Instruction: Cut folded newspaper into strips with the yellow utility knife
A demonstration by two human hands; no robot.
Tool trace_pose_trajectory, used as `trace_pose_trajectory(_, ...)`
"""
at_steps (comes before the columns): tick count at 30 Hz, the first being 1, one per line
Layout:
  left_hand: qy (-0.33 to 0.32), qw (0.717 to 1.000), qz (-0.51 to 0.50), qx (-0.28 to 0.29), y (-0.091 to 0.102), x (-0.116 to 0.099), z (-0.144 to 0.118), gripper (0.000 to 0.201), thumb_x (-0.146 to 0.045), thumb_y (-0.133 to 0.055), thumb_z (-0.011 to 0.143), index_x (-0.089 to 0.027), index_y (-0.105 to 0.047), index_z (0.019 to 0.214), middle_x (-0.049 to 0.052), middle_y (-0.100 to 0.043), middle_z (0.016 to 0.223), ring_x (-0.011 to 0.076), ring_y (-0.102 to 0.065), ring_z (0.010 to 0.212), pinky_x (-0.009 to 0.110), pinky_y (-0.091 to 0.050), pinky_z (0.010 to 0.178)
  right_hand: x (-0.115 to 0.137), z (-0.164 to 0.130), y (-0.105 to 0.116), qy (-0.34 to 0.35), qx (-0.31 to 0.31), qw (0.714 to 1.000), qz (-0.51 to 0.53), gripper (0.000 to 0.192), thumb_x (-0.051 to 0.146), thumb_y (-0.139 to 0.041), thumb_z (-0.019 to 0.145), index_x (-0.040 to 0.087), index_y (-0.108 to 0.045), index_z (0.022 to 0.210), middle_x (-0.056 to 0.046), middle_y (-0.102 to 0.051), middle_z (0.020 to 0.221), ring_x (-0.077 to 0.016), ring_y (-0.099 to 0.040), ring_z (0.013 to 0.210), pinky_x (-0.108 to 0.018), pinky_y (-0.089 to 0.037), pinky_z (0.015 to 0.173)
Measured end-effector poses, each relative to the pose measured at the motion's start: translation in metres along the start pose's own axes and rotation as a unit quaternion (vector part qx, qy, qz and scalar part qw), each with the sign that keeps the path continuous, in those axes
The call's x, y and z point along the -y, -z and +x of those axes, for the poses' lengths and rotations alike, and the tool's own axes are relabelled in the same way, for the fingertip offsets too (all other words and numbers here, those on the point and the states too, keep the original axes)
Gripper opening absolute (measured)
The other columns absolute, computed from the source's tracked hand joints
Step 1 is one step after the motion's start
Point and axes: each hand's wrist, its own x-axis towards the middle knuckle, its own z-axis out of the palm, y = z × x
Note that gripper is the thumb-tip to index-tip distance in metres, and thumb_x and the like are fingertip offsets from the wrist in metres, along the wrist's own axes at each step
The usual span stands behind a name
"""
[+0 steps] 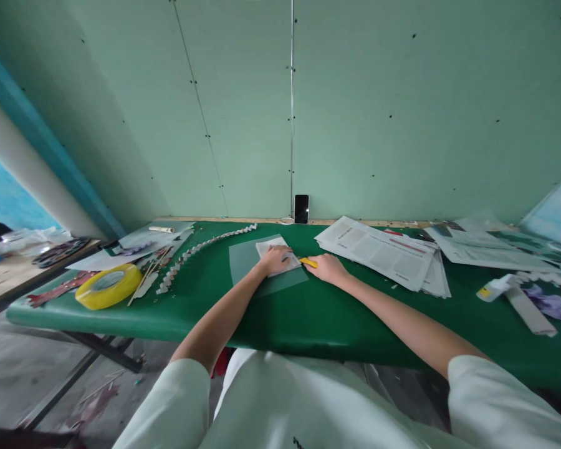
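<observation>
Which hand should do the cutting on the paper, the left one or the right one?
Probably the right hand: it already grips the yellow cutter, whose tip sits at the edge of the paper. The left hand lies flat on that paper, pinning it to the clear sheet.

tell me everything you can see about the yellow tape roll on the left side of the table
The yellow tape roll is a wide, flat ring that looks like glossy plastic tape, with a pale hollow centre. It lies flat on its side on the green table, near the front left edge. Thin wooden sticks lie just to its right, and red scraps sit to its left. Neither hand touches it; the left hand is well to its right.
</observation>
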Motion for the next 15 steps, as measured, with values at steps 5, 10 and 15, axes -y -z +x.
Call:
trace_pose_trajectory(5,0.004,1.0,-0.001,0.0,-0.0012,0.0001,0.0003,0.045,-0.032,-0.053,0.102,-0.027,-0.075,0.141,0.006,-0.072,0.152,0.0312,-0.061,0.148,0.048,-0.039,0.131,0.0007,0.0005,-0.0004,-0.001,-0.004,1.0,-0.007,0.043,0.052,-0.054,0.11,0.031,-0.083,0.135,-0.007,-0.087,0.103,-0.0249,-0.08,0.086,-0.026,-0.048,0.064)
trace_pose_trajectory(10,0.002,1.0,-0.001,0.001,-0.002,0.0006,0.0009,0.044,-0.032,-0.054,0.102,-0.027,-0.076,0.141,0.007,-0.071,0.153,0.0321,-0.062,0.147,0.049,-0.041,0.13,-0.0024,0.0012,-0.002,0.007,-0.007,1.0,-0.01,0.047,0.054,-0.052,0.111,0.028,-0.081,0.138,-0.007,-0.087,0.103,-0.0255,-0.08,0.086,-0.027,-0.049,0.064)
trace_pose_trajectory(15,0.004,1.0,-0.003,0.003,-0.0016,0.0,0.0011,0.045,-0.031,-0.054,0.103,-0.027,-0.075,0.141,0.007,-0.071,0.153,0.032,-0.06,0.149,0.05,-0.039,0.13,-0.0006,0.0022,-0.002,0.01,-0.01,1.0,-0.021,0.043,0.051,-0.053,0.111,0.029,-0.083,0.132,-0.007,-0.086,0.104,-0.0253,-0.08,0.089,-0.027,-0.05,0.067)
